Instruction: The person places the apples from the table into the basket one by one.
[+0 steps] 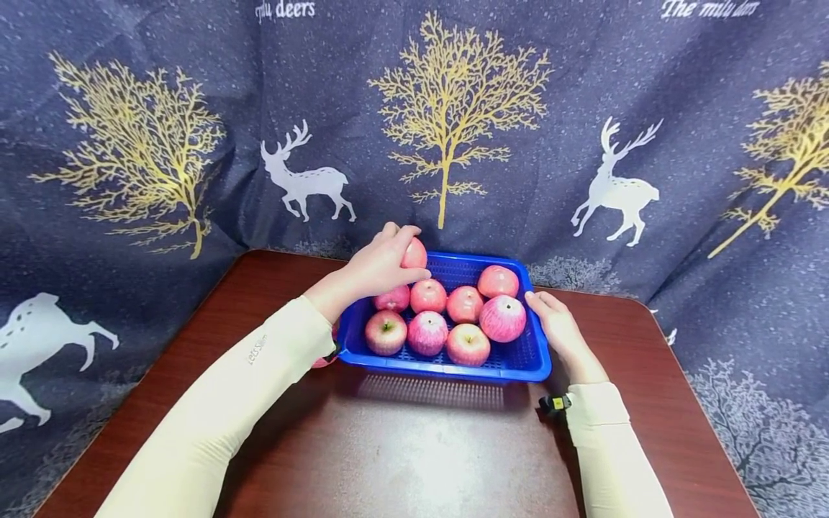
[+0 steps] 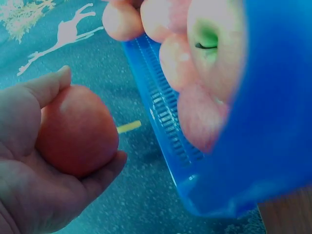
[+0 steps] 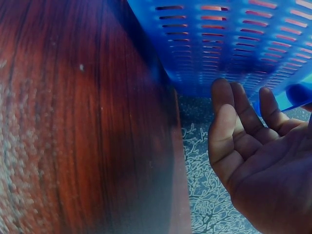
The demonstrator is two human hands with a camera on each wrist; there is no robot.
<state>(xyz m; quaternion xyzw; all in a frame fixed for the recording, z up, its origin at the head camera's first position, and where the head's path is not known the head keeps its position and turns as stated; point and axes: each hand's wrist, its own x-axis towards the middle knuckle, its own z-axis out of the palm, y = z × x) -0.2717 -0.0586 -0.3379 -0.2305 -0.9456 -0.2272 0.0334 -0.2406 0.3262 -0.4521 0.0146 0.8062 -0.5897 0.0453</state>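
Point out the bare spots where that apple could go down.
Bare tabletop lies between the two sleeves, in front of the blue basket. More bare wood lies left of it. The basket is crowded: seven apples, little floor showing. The left hand grips the apple over its back corner.

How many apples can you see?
9. One apple is in the left hand over the basket's far left corner. Seven lie in the basket: four in the back row, three in front. One peeks from under the left sleeve outside. More may be hidden.
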